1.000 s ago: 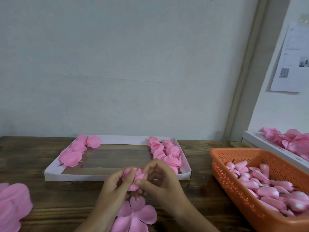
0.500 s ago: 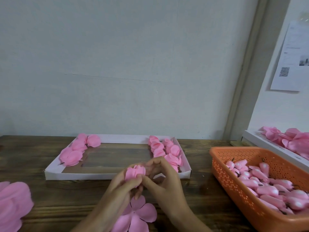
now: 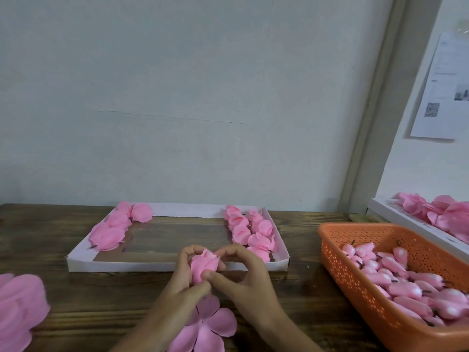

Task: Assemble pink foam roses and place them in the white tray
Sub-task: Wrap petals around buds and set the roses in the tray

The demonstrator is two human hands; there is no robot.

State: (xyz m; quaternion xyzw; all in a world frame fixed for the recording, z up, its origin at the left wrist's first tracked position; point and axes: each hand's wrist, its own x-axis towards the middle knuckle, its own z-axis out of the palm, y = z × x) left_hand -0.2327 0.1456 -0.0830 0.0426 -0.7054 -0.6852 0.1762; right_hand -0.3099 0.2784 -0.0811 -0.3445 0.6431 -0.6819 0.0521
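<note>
Flat pink five-petal foam cutout (image 3: 203, 329) lies on the dark wooden table (image 3: 76, 301) under your wrists | your left hand (image 3: 181, 280) grips the small pink foam rose (image 3: 204, 265) from below, your right hand (image 3: 246, 278) pinches its petals, just before the shallow white cardboard tray (image 3: 127, 266) | finished pink roses (image 3: 251, 232) line both tray ends.

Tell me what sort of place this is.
Probably a small workbench for hand-assembling artificial flowers: an orange basket holds many pink buds, finished roses lie in rows in a white tray, and the left hand and right hand hold a half-made rose.
</note>
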